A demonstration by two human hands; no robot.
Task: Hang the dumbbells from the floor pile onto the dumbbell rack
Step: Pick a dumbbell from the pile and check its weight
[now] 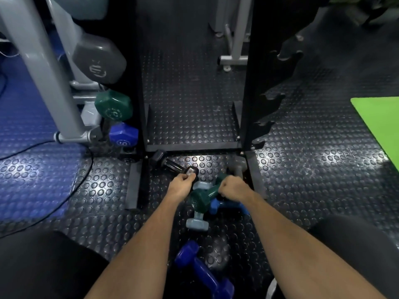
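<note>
Both hands are gripping dumbbells in the floor pile.
The left hand (182, 180) is closing on the chrome dumbbell (172, 166) at its end; the right hand (230, 186) is wrapping the green dumbbell (201, 197) handle (rigid, likely heavy; the handle is the safest hold).

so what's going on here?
A person is clearing a floor pile of dumbbells in front of the rack. The left hand grips the end of a black dumbbell; the right hand is curled around the green dumbbell lying on top of the pile. Grey, light-blue and dark-blue ones remain on the floor. Three dumbbells already hang on the rack's left side.
</note>
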